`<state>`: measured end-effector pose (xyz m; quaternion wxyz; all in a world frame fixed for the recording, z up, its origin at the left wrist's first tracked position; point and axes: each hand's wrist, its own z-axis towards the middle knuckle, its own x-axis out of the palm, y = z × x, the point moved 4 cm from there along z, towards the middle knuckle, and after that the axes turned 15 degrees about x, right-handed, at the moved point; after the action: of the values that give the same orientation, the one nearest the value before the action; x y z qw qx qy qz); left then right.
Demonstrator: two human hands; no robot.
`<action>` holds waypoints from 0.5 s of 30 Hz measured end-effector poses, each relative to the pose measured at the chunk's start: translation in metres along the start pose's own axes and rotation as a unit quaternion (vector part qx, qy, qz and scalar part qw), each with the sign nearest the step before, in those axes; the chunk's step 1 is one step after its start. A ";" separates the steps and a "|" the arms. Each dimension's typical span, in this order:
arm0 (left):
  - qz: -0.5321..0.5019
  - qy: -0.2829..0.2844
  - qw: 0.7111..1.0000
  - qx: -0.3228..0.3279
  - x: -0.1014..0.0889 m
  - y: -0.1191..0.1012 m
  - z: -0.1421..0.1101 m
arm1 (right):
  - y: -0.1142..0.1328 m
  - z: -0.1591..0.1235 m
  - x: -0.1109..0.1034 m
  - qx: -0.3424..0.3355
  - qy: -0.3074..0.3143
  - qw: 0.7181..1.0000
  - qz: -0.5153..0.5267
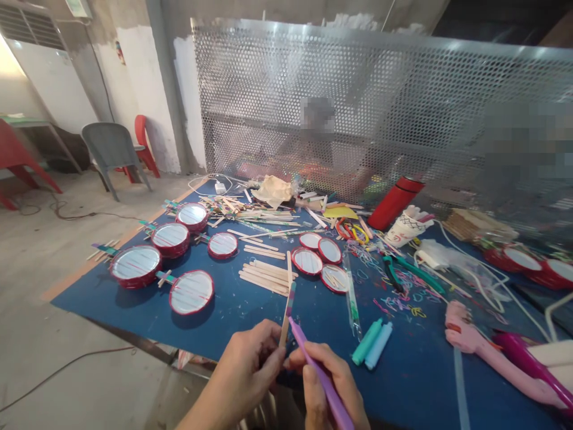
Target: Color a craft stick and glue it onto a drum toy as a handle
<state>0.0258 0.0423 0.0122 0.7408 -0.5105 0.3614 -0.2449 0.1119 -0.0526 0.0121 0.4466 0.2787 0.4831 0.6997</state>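
Note:
My left hand [250,364] is closed on the lower end of a wooden craft stick [285,328], which points away from me. Purple and teal colour covers a band near the stick's middle. A purple marker [319,369] is gripped like a pen in my right hand [333,373], its tip touching or very near the coloured band. Beyond the stick lies a row of plain craft sticks [264,277]. Right of my hands are a teal marker [367,341] and a light blue marker [378,346], side by side on the blue table [250,313].
Red-rimmed discs with striped white faces [135,264] stand at left, several with stick handles. Smaller discs [307,261] sit mid-table. Farther back are loose sticks [233,209], a red bottle [396,203] and a paper cup [405,228]. Pliers [418,273] and a pink glue gun [487,358] lie right.

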 end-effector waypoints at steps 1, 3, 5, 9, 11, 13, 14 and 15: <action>0.002 -0.001 1.000 0.003 0.000 -0.001 0.000 | 0.000 0.000 0.000 0.003 -0.003 1.000 -0.005; 0.005 -0.003 1.000 0.006 0.000 -0.002 0.001 | 0.003 0.001 -0.001 0.001 -0.001 1.000 0.010; 0.011 -0.003 1.000 0.003 0.000 -0.003 0.001 | 0.006 0.002 -0.001 -0.007 0.006 0.999 0.033; 0.016 -0.003 1.000 0.000 0.000 -0.003 0.001 | 0.008 0.003 -0.002 -0.015 0.004 1.000 0.016; 0.011 -0.002 1.000 0.000 0.000 -0.002 0.000 | 0.008 0.002 -0.001 -0.018 0.002 1.000 0.003; 0.009 0.001 1.000 0.000 0.001 -0.001 0.000 | 0.006 0.000 -0.001 -0.020 0.002 1.000 0.001; 0.010 0.002 1.000 -0.001 0.001 -0.001 0.000 | 0.006 0.000 -0.001 -0.022 0.002 1.000 0.002; 0.011 0.002 1.000 0.000 0.001 0.000 -0.001 | 0.005 -0.001 -0.001 -0.024 0.001 1.000 0.004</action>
<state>0.0261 0.0411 0.0120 0.7426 -0.5064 0.3685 -0.2375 0.1099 -0.0541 0.0167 0.4504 0.2690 0.4654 0.7129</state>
